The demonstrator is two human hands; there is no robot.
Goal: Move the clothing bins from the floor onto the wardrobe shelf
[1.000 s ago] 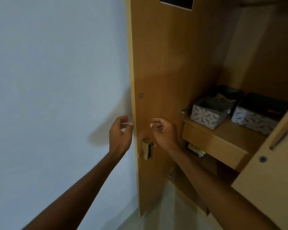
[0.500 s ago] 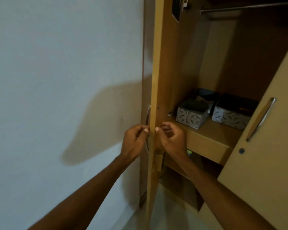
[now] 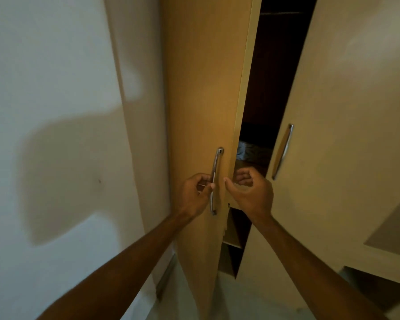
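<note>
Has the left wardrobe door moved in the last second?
Yes. The left door has swung away from the wall toward closed, hiding all but a sliver of one bin.

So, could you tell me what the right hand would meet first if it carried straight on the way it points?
Probably the pale front edge of the tan wooden wardrobe door, just beside the right hand; slightly further right it would slip into the dark gap. Depth is unclear.

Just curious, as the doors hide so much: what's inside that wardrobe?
Between the left door and right door, part of a patterned bin shows on a wooden shelf, darkness above. The doors cover everything else.
</note>
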